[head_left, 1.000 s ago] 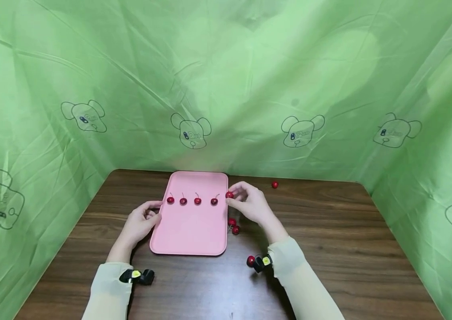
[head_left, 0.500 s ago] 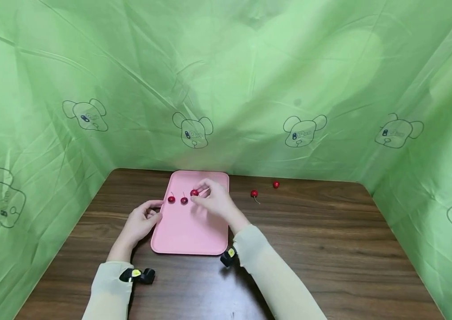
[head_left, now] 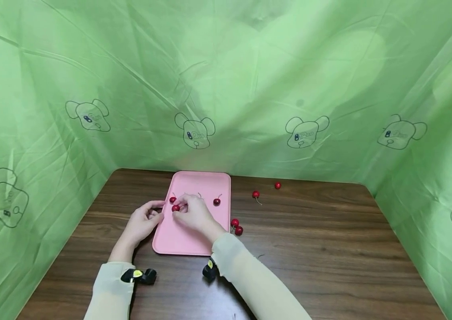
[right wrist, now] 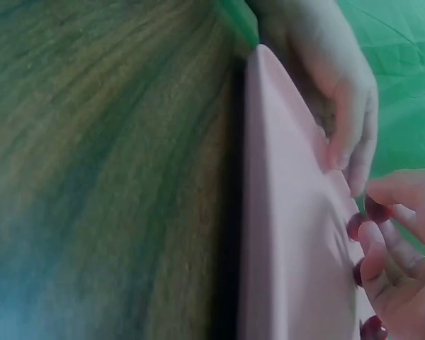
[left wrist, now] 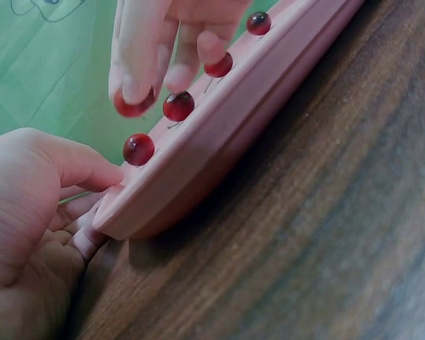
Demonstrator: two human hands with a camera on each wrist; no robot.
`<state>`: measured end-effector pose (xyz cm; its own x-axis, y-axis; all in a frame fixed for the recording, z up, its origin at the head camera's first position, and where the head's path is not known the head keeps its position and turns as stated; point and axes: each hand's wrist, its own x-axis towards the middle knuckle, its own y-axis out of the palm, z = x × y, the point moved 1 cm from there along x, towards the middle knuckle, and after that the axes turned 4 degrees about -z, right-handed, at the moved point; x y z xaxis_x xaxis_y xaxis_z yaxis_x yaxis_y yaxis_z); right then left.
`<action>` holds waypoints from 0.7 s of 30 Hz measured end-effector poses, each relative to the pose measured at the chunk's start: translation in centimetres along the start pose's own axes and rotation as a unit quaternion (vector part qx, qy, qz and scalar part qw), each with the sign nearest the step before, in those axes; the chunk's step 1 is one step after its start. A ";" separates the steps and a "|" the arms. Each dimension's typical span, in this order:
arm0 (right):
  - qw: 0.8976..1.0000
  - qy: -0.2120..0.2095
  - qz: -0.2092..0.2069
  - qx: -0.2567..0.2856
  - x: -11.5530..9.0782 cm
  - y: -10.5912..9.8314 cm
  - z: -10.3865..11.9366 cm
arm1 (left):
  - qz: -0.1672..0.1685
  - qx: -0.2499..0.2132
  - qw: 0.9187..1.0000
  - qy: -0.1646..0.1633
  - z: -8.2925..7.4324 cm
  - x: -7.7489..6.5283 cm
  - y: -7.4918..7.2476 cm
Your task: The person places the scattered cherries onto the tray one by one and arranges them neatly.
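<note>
My left hand point(head_left: 142, 223) grips the left rim of a pink tray point(head_left: 194, 246), thumb and fingers at its edge. Over the tray's left part, my right hand point(head_left: 195, 214) pinches a red cherry point(head_left: 175, 208) between thumb and fingertips. That held cherry point(left wrist: 134, 106) hangs beside the row in the left wrist view. Several stemmed cherries lie in a row across the tray. The leftmost cherry point(head_left: 172, 200) and the rightmost cherry point(head_left: 216, 202) show in the head view; my right hand hides those between, apart from stem tips. In the right wrist view the held cherry point(right wrist: 377, 210) is partly covered by fingers.
Two cherries point(head_left: 239, 230) lie against each other just right of the tray. Farther back right are a stemmed cherry point(head_left: 256, 194) and another cherry point(head_left: 277, 185). A stem point(head_left: 260, 256) pokes out beside my right sleeve. Green cloth point(head_left: 250, 89) walls the wooden table point(head_left: 330, 240).
My right hand has carried the pinched cherry from the tray's right edge leftward across the row, then slightly nearer me. My left hand has stayed on the rim.
</note>
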<state>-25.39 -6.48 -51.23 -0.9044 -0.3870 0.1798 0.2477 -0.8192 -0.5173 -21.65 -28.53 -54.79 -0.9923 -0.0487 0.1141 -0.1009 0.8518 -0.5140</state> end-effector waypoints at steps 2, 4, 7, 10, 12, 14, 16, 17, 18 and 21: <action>1.000 0.002 0.008 -0.003 0.2 0.5 0.0 | -0.002 -0.002 1.000 -0.002 0.0 0.0 0.0; 1.000 0.007 0.013 -0.006 0.3 1.0 0.0 | 0.000 -0.002 1.000 0.000 0.1 0.0 0.0; 1.000 0.018 0.011 -0.014 0.5 1.4 -0.2 | 0.003 -0.001 1.000 0.001 0.1 0.1 0.0; 0.999 0.025 0.007 -0.020 0.5 1.8 -0.4 | 0.003 -0.001 1.000 0.003 0.2 0.1 0.1; 0.999 0.024 0.008 -0.020 0.6 2.1 -0.4 | 0.000 -0.003 1.000 0.007 0.2 0.1 0.1; 0.999 0.020 0.013 -0.021 0.6 2.3 -0.3 | -0.004 -0.004 1.000 0.010 0.3 0.1 0.1; 0.999 0.016 0.019 -0.022 0.6 2.4 -0.1 | -0.005 -0.005 1.000 0.015 0.4 0.1 0.1; 0.999 0.014 0.021 -0.026 0.6 2.5 -0.1 | -0.005 -0.004 1.000 0.017 0.4 0.2 0.1; 0.999 0.013 0.023 -0.030 0.6 2.5 0.0 | -0.006 -0.005 1.000 0.016 0.4 0.2 0.1; 0.999 0.008 0.027 -0.041 0.6 2.6 0.1 | -0.005 -0.006 1.000 0.014 0.4 0.2 0.1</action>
<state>-25.23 -8.90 -52.37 -0.8964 -0.4217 0.1362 0.2670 -0.7593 -0.5935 -21.85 -28.61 -55.15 -0.9888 -0.0421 0.1431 -0.1093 0.8572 -0.5032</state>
